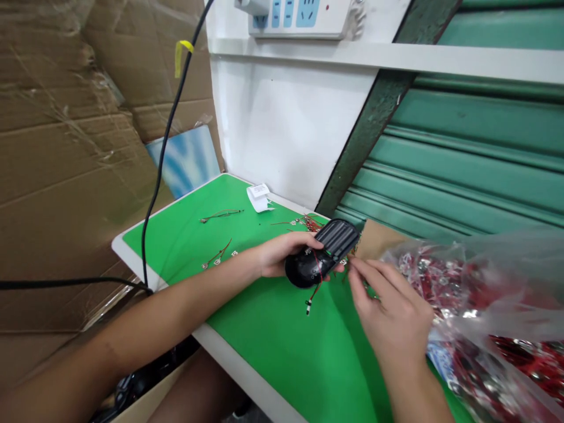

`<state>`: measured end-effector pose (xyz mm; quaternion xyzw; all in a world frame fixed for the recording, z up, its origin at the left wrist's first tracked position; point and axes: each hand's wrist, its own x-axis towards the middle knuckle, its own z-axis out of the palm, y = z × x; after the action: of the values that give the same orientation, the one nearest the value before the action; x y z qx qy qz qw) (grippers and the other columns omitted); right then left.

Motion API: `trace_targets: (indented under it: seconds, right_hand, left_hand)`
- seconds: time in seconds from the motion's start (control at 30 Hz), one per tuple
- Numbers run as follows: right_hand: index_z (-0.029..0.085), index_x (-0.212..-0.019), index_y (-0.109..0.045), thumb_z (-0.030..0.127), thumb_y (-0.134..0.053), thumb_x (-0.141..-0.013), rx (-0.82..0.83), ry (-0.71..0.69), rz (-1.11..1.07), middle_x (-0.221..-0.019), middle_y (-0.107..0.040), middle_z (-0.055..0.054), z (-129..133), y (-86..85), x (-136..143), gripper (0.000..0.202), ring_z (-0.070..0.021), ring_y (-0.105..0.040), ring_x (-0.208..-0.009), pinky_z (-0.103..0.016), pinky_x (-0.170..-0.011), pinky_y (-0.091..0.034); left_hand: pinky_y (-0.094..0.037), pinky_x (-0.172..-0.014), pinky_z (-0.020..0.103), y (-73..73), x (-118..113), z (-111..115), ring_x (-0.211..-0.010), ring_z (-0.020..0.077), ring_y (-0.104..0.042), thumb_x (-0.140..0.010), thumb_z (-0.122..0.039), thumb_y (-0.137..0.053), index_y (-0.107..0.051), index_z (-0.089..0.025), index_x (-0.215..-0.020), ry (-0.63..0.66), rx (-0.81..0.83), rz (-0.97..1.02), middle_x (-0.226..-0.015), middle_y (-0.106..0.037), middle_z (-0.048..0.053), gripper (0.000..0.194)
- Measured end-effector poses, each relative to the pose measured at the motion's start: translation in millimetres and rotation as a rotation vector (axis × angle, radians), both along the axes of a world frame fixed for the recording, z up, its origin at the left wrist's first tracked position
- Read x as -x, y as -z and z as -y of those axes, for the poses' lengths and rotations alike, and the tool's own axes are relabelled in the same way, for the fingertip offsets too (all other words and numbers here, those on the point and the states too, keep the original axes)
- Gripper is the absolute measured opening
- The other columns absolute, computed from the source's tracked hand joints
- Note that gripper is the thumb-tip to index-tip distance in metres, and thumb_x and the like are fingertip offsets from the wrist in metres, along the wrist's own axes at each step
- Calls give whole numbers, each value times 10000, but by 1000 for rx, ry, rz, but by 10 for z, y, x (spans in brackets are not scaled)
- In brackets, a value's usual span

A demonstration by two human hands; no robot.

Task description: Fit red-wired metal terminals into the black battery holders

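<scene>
My left hand (282,254) grips a black plastic housing (337,239), ribbed at one end and hollow and rounded at the other. From the housing hangs a thin red wire with a small white-and-black connector (308,306) at its end. At the housing's right edge, my right hand (388,299) has thumb and forefinger drawn together. Beside those fingertips shows a small shiny piece; whether the fingers hold it is unclear. Behind the housing lies a heap of red wires with metal contacts (308,222), partly hidden by it.
Loose wire pieces (218,257) and a crumpled white label (259,197) lie on the green tabletop (273,341). Clear plastic bags of red wired parts (458,282) fill the right side. A black cable (165,144) hangs at left before cardboard (66,147). A power strip (299,17) sits above.
</scene>
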<state>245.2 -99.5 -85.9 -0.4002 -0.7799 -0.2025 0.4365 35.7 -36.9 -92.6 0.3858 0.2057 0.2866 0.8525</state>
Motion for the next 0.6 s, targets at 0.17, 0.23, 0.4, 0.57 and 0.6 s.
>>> trace_targets:
  seconds: [0.17, 0.23, 0.4, 0.57, 0.6]
  right_hand:
    - [174, -978, -783, 179, -709, -965, 182, -47, -187, -959, -779, -54, 10, 4, 44, 75, -135, -736, -804, -241, -777, -578]
    - [197, -917, -783, 278, -721, -947, 397, -70, -428, -896, -763, -44, -2, 3, 52, 106, -136, -710, -745, -247, -694, -579]
    - [199, -896, -784, 517, -884, -737, 1051, -206, -1015, -780, -741, -54, -44, 0, 33, 370, -165, -662, -659, -251, -537, -532]
    - [193, -869, -769, 521, -953, -700, 1359, -399, -1190, -806, -742, -59, -31, -12, -2, 412, -133, -621, -653, -222, -533, -473]
    - [192, -867, -767, 504, -961, -695, 1369, -410, -1197, -798, -740, -59, -28, -15, -4, 406, -127, -609, -645, -220, -530, -463]
  left_hand:
    - [-567, -737, 266, 34, 1, -11, -755, 176, -739, -773, -380, -710, -701, -77, -1145, -6, 22, -8, -936, -798, 137, 480]
    - [-569, -714, 264, 31, 22, -19, -742, 177, -739, -780, -395, -699, -708, -76, -1121, -1, 35, -20, -926, -797, 137, 468]
    - [-582, -691, 271, 20, 63, -29, -715, 177, -732, -795, -416, -682, -721, -74, -1093, 48, 24, -37, -906, -794, 136, 456]
    - [-590, -706, 285, 12, 79, -18, -716, 182, -730, -799, -396, -685, -722, -75, -1081, 85, 22, -51, -882, -789, 134, 429]
    - [-585, -700, 281, 4, 82, -13, -718, 183, -731, -799, -396, -683, -722, -75, -1078, 90, 23, -58, -880, -788, 135, 427]
